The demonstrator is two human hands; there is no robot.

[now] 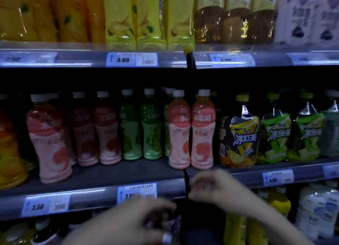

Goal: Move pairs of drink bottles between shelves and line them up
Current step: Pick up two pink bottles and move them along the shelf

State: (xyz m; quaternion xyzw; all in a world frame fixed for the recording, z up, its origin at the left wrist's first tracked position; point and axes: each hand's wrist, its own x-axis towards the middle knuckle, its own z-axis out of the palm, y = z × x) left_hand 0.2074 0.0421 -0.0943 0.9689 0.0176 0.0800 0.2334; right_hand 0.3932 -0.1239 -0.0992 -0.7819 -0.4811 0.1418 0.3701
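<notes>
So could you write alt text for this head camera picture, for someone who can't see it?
Two pink peach drink bottles stand side by side at the front of a shop's middle shelf, with more pink and green bottles further back to their left. Below, blurred, the left hand reaches a purple-labelled bottle; the right hand hovers at the shelf edge.

One head-worn view faces the middle shelf (91, 176) close up, straight on, angled slightly downward.
</notes>
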